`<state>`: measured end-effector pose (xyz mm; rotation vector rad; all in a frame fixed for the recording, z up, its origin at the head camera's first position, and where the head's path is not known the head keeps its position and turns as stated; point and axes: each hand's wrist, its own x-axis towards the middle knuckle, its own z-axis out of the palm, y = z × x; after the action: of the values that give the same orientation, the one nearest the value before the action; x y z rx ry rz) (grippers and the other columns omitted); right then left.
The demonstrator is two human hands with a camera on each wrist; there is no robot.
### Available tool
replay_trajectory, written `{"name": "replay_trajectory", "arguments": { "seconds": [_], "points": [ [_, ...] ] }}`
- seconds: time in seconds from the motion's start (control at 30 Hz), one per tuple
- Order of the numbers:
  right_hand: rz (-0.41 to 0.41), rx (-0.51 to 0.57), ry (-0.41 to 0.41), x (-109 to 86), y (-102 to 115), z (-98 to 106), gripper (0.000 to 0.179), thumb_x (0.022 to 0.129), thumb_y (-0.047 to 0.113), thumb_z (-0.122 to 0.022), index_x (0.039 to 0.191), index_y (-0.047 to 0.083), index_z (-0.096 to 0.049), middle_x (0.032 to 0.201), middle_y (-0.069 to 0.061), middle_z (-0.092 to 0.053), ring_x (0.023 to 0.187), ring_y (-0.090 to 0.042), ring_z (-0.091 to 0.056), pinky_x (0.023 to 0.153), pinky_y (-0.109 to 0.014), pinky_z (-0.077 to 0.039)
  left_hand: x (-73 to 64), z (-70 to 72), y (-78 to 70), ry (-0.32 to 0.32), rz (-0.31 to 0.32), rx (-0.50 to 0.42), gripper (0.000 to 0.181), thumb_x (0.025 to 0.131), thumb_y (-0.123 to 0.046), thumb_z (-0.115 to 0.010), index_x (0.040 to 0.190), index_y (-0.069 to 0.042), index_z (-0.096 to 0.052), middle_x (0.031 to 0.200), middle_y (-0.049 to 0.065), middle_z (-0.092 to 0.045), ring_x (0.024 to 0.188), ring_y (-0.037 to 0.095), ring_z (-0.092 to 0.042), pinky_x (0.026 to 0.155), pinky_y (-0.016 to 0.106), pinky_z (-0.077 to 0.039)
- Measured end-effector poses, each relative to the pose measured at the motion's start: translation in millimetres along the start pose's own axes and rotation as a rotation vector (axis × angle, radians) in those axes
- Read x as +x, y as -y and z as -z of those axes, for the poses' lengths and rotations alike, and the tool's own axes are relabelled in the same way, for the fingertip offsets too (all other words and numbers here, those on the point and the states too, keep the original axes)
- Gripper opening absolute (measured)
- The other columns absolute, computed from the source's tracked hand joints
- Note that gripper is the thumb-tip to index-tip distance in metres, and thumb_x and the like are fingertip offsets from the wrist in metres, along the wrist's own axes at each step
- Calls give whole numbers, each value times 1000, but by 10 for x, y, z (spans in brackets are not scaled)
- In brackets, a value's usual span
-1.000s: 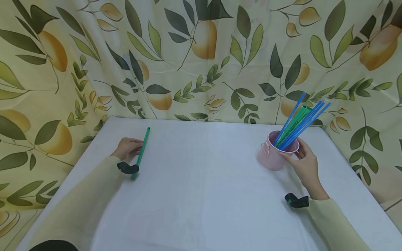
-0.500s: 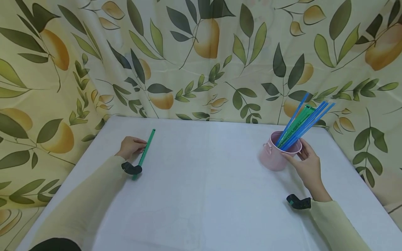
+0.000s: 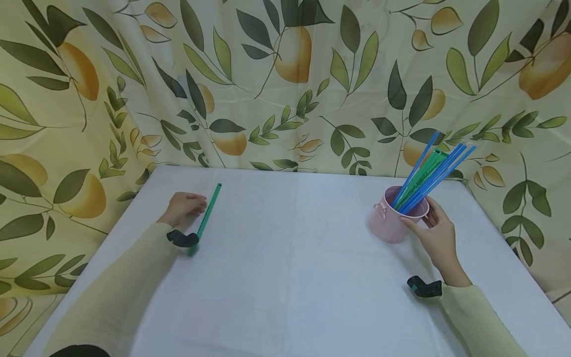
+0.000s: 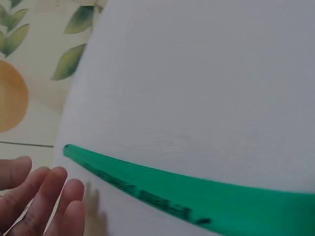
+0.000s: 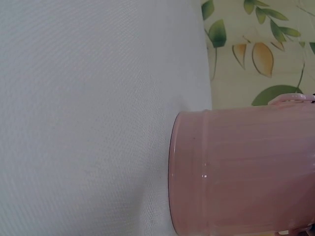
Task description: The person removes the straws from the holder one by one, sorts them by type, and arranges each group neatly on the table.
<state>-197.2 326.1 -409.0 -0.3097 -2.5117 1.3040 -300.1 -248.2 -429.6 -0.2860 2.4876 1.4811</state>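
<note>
On the white table at the left lies a slim green stick (image 3: 209, 210) with dark print along its side, which also shows in the left wrist view as a green stick (image 4: 157, 189). My left hand (image 3: 183, 208) is just left of it, fingers loosely bent and holding nothing; the left wrist view shows a gap between the fingertips (image 4: 59, 174) and the stick. At the right, my right hand (image 3: 434, 235) grips the rim of a pink bucket (image 3: 387, 223), thumb in front and fingers behind. Blue sticks (image 3: 439, 176) and green sticks (image 3: 421, 181) lean out of the bucket.
The white table (image 3: 285, 267) spreads between the two hands. Behind it hangs a curtain (image 3: 267, 114) printed with leaves and fruit. A small side handle (image 3: 379, 211) sticks out from the bucket's left. Black cameras (image 3: 424, 286) are strapped at both wrists.
My left hand has let go of the green stick and drawn slightly left, after shifting it a little to the right. My right hand and the bucket stay in place.
</note>
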Motion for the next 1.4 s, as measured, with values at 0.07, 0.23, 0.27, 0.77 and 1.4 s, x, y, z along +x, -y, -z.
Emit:
{"name": "replay_trajectory", "arguments": {
  "seconds": [0.07, 0.23, 0.27, 0.77, 1.4],
  "points": [
    [-1, -1, -3, 3, -19, 0, 80, 86, 38, -66, 150, 24, -21, 154, -11, -27, 139, -31, -32, 107, -34, -33, -22, 29, -42, 26, -8, -29, 41, 98, -21, -50, 131, 3, -50, 124, 21, -59, 84, 7, -65, 80, 21, -55],
    [-4, 10, -11, 10, -43, 0, 81, 84, 39, -67, 150, 25, -22, 154, -10, -28, 139, -30, -32, 107, -33, -33, -82, 76, -188, 96, -71, -93, 43, 99, -21, -47, 139, -4, -43, 139, 20, -48, 117, 24, -57, 101, 35, -46],
    [-2, 9, -11, 9, -43, 1, 81, 84, 39, -67, 150, 25, -22, 154, -10, -28, 139, -30, -32, 107, -33, -33, -94, 78, -219, 108, -93, -103, 44, 99, -21, -48, 140, -6, -42, 140, 19, -47, 120, 23, -55, 104, 36, -44],
    [2, -9, 10, -26, 30, 45, 81, 87, 35, -65, 151, 19, -19, 154, -14, -26, 138, -36, -31, 106, -41, -33, -310, -301, -952, 252, -430, -259, 45, 94, -26, -57, 134, -7, -49, 122, 6, -62, 105, 4, -61, 103, 29, -44],
    [41, -2, 0, -8, 24, 23, 79, 86, 35, -67, 150, 20, -22, 153, -13, -29, 138, -34, -33, 107, -33, -34, -243, -1331, -1905, 364, -597, -288, 35, 94, -14, -57, 127, -3, -56, 125, 22, -59, 111, 26, -61, 102, 39, -46]
  ]
}}
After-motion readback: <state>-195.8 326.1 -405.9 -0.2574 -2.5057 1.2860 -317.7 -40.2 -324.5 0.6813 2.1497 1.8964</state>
